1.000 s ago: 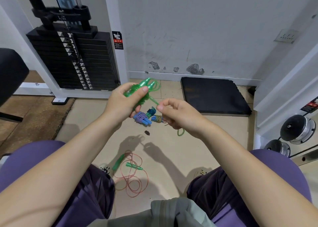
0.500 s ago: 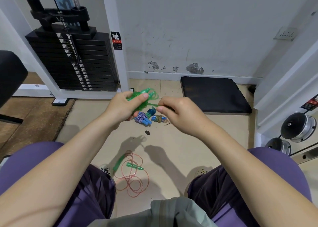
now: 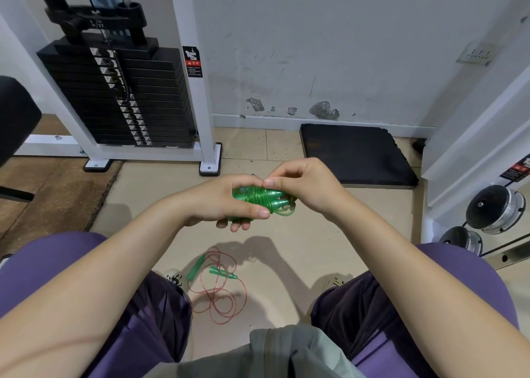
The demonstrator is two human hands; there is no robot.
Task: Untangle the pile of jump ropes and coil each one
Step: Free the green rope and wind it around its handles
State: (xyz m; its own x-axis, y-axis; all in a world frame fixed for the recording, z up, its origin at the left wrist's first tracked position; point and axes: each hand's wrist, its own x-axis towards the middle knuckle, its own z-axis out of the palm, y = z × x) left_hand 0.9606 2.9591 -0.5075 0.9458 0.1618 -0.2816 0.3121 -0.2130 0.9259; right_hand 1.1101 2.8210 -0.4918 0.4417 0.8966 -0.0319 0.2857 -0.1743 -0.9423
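A green jump rope is wound in tight turns around its two green handles, held above the floor. My left hand grips the bundle from the left, thumb under it. My right hand pinches the rope's turns at the top right end of the bundle. A small loop of green cord hangs out at the lower right. On the floor between my knees lies a red jump rope with green handles, in loose loops. The blue and purple ropes seen earlier are hidden behind my hands.
A black weight stack in a white frame stands at the back left. A black mat lies by the wall. Chrome dumbbells sit at the right. A small black-and-white object rests by my left knee.
Both hands have come lower and closer together. My right hand moved from pulling the cord away to pinching it on the bundle, and the loose green cord is now wound on.
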